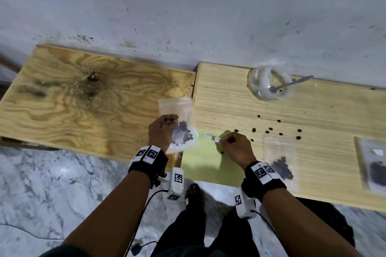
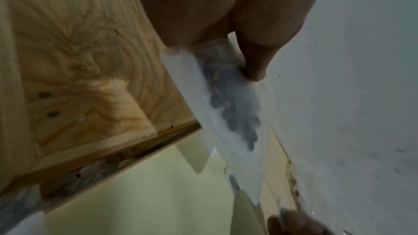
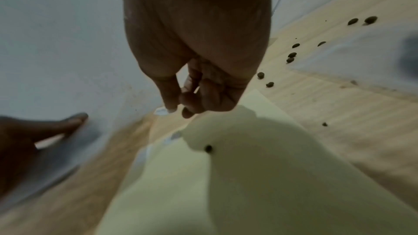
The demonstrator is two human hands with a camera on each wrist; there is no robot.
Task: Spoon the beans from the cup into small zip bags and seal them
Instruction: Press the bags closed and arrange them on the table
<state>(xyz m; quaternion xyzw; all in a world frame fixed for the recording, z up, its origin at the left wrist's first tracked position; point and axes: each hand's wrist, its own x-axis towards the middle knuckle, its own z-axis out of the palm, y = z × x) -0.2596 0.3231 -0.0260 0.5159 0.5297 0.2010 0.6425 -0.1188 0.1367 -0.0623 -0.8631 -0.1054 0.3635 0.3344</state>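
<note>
Three bags counted — one pinched in the left hand; a label is held in the right hand's grip.

Both forearms are bare. The left hand and the right hand each carry a broad black wrist strap topped with white tiles printed with black square-pattern markers. A white camera block with its own black-and-white markers hangs under the left wrist on a small black bracket; a similar white block sits under the right. A thin black cable trails from each block. The person wears dark trousers and a dark sandal with a small white mark.
</note>
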